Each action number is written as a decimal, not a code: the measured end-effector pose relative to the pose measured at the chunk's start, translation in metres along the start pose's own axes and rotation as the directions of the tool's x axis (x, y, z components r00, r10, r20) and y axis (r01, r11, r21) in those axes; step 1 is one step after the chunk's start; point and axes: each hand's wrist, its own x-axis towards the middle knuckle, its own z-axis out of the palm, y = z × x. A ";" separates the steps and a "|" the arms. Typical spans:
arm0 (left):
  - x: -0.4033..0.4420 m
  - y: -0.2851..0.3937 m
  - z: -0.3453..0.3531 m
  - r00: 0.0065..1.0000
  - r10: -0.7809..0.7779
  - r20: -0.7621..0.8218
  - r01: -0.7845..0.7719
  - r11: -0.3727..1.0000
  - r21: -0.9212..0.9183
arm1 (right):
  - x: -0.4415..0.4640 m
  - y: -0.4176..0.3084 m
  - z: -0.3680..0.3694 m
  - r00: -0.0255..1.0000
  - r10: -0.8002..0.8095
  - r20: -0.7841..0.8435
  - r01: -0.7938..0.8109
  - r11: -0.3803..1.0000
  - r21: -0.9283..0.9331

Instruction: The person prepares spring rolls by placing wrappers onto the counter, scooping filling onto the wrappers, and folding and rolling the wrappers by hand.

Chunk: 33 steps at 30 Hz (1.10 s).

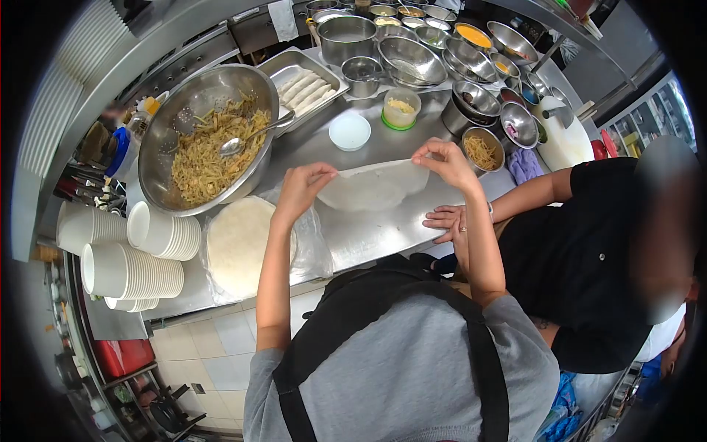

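A thin, round, whitish wrapper sheet [372,186] hangs between my hands over the steel counter. My left hand [303,188] pinches its left upper corner, and my right hand [444,160] pinches the right one. The top edge looks straight, and the lower part curves down. Left of my left forearm lies a stack of round wrapper sheets [241,247] on clear plastic. Beyond my left hand stands a large steel colander [163,140] of noodle-like filling [210,169], with a metal spoon [232,146] in it. Behind the wrapper sit a small white bowl [350,132] and a green-bottomed tub [400,110].
A steel tray [335,82] holds several white rolls [303,90]. Stacked paper bowls [132,271] stand at the left front. Many steel bowls and pots [347,37] crowd the back and right. A co-worker's hands [446,222] rest at the counter edge, close by my right arm.
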 end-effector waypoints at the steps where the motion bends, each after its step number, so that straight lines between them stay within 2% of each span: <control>1: -0.004 -0.001 0.003 0.993 0.099 -0.064 -0.096 0.994 0.042 | -0.003 0.000 0.003 0.997 -0.041 -0.058 0.036 0.996 -0.087; 3: -0.021 -0.003 0.016 0.940 0.292 -0.176 -0.270 0.953 0.139 | -0.017 0.002 0.012 0.977 -0.180 -0.117 0.154 0.967 -0.205; 4: -0.031 -0.010 0.025 0.924 0.348 -0.162 -0.303 0.920 0.248 | -0.026 0.004 0.018 0.958 -0.251 -0.138 0.208 0.941 -0.266; 6: -0.053 -0.038 0.052 0.886 0.450 -0.113 -0.358 0.818 0.450 | -0.049 0.033 0.040 0.961 -0.262 -0.087 0.207 0.892 -0.401; 9: -0.090 -0.092 0.096 0.914 0.399 0.081 -0.380 0.763 0.523 | -0.088 0.075 0.079 0.979 -0.203 -0.025 0.155 0.815 -0.558; 10: -0.096 -0.094 0.100 0.920 0.385 0.077 -0.367 0.772 0.520 | -0.094 0.076 0.087 0.985 -0.174 -0.011 0.133 0.787 -0.602; 13: -0.099 -0.088 0.104 0.934 0.351 0.059 -0.332 0.800 0.500 | -0.093 0.067 0.094 0.978 -0.157 -0.134 0.049 0.807 -0.589; 15: -0.099 -0.081 0.101 0.944 0.324 0.056 -0.312 0.828 0.465 | -0.079 0.079 0.108 0.965 -0.159 -0.206 0.039 0.871 -0.490; 16: -0.097 -0.083 0.103 0.963 0.271 0.013 -0.247 0.855 0.456 | -0.068 0.087 0.117 0.957 -0.158 -0.243 0.037 0.898 -0.438; 19: -0.078 -0.088 0.111 0.986 0.110 -0.126 -0.050 0.911 0.408 | -0.036 0.102 0.142 0.993 0.024 -0.114 -0.054 0.962 -0.267; 21: -0.057 -0.084 0.113 0.971 0.023 -0.238 0.065 0.933 0.355 | -0.029 0.092 0.148 0.994 0.086 -0.067 -0.105 0.921 -0.376; 24: -0.046 -0.085 0.109 0.992 -0.024 -0.125 0.074 0.908 0.412 | -0.023 0.088 0.146 0.996 0.082 -0.023 -0.084 0.885 -0.458; 27: -0.041 -0.093 0.111 0.991 -0.056 -0.125 0.103 0.905 0.413 | -0.019 0.094 0.148 0.998 0.056 0.017 -0.041 0.873 -0.486; 30: -0.034 -0.103 0.112 0.979 -0.127 -0.158 0.171 0.937 0.304 | -0.011 0.095 0.146 0.996 0.084 0.043 -0.051 0.860 -0.508; 33: -0.033 -0.100 0.111 0.982 -0.110 -0.156 0.160 0.921 0.354 | -0.008 0.090 0.146 0.995 0.082 0.064 -0.030 0.821 -0.571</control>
